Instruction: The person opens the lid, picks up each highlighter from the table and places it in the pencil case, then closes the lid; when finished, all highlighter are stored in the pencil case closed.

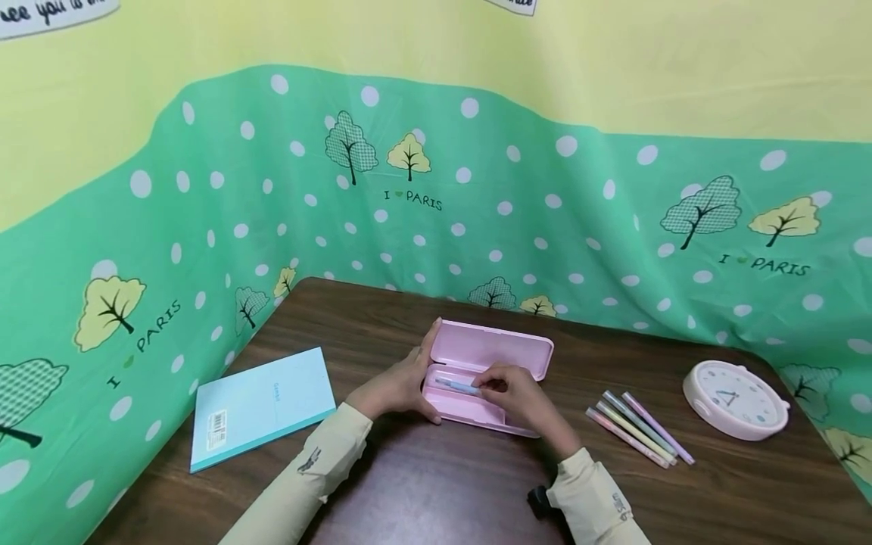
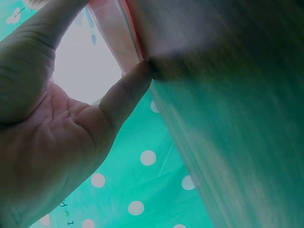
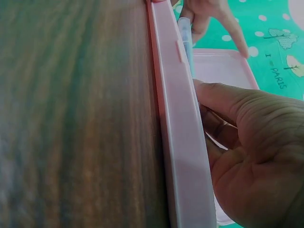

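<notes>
A pink pencil case [image 1: 492,348] lies open on the table, its lid tipped back on the far side. My left hand [image 1: 400,382] holds the case's left end, thumb at the near corner and a finger up along the lid's edge. In the left wrist view the left thumb meets the pink front edge [image 2: 127,35]. My right hand [image 1: 512,387] pinches the right end of a light blue pen [image 1: 455,386], which lies lengthwise within the base. The right wrist view has the pen [image 3: 185,35] behind the case's front wall [image 3: 185,123]; the right fingertips are partly hidden there.
To the left lies a light blue notebook [image 1: 266,405] with a barcode label. Several coloured pens [image 1: 639,428] lie side by side right of the right hand. A round pink-rimmed clock [image 1: 737,400] sits farther right. A green and yellow printed cloth [image 1: 422,250] hangs behind the table [image 1: 422,484].
</notes>
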Demonstrator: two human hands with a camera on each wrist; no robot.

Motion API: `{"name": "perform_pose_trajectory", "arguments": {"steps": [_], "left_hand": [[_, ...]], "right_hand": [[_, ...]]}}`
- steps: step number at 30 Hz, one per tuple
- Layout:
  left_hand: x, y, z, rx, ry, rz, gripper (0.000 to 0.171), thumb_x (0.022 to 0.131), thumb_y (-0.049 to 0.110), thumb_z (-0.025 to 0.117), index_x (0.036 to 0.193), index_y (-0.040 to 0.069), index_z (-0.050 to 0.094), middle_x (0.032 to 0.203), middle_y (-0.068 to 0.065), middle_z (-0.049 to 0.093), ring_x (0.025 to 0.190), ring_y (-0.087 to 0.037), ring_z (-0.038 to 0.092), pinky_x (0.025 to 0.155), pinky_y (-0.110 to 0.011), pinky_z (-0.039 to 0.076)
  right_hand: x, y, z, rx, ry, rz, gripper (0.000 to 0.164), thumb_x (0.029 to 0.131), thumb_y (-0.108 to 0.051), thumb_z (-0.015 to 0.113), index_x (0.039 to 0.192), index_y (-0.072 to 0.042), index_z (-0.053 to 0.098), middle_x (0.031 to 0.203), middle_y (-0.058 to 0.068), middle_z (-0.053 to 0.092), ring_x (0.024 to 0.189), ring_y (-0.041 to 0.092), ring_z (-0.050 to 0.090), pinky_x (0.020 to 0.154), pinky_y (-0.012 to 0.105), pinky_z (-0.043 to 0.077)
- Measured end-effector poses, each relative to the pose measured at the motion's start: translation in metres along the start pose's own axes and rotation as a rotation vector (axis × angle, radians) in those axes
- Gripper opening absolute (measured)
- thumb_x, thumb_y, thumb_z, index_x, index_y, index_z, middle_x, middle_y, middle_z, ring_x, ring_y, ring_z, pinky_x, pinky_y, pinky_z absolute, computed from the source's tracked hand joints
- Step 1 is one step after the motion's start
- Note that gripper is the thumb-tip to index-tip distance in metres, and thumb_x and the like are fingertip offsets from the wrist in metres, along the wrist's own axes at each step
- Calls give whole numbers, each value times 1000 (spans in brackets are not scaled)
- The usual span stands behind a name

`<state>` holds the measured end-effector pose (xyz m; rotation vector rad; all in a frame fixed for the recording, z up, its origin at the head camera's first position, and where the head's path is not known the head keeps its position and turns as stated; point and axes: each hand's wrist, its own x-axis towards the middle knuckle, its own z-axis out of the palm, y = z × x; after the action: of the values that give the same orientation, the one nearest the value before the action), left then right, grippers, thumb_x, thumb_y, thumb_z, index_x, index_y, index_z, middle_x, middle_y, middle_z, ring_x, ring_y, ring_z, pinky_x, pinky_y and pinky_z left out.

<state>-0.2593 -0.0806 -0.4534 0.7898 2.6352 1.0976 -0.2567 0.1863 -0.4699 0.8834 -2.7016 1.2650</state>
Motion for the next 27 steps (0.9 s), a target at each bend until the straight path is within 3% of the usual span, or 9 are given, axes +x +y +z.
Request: {"name": "perform_pose_trajectory", "arguments": {"steps": [9, 17, 18, 23, 27], "left_hand": [[2, 0, 2, 5, 2, 4, 161, 71, 20, 105, 170, 24, -21, 170, -25, 26, 150, -40, 40, 121, -55, 39], [3, -1, 2, -14, 1, 26, 162, 70, 21, 106, 170, 22, -21, 170, -28, 25, 149, -44, 40, 120, -58, 39], [4, -7, 4, -3, 8, 47, 161, 71, 25, 106, 170, 23, -22, 169, -28, 27, 148, -43, 42, 119, -57, 41], [3, -16, 6, -12, 24, 105, 162, 71, 36, 105, 170, 30, -23, 164, -32, 30, 142, -46, 46, 114, -59, 45], [1, -11, 2, -40, 20, 99, 163, 69, 28, 106, 171, 25, -21, 166, -33, 27, 145, -49, 42, 116, -62, 42]], "right_hand": [[-1, -6, -3, -42, -28, 85, 12, 95, 5, 78, 100, -4, 84, 95, 2, 74, 87, 13, 61, 80, 28, 55], [-2, -12, -4, -68, -84, 52, 11, 98, 1, 77, 105, 0, 85, 99, 6, 78, 89, 13, 64, 81, 29, 57], [-1, -13, -4, -77, -82, 52, 11, 98, 0, 77, 106, 0, 85, 99, 6, 78, 88, 13, 64, 80, 29, 57], [0, -22, -2, -150, 23, 96, 22, 97, -6, 81, 119, 0, 81, 93, 2, 76, 82, 11, 62, 78, 31, 57], [2, -27, -3, -114, 173, 156, 29, 97, -10, 83, 124, -1, 79, 90, 1, 74, 81, 14, 65, 77, 31, 57]]}}
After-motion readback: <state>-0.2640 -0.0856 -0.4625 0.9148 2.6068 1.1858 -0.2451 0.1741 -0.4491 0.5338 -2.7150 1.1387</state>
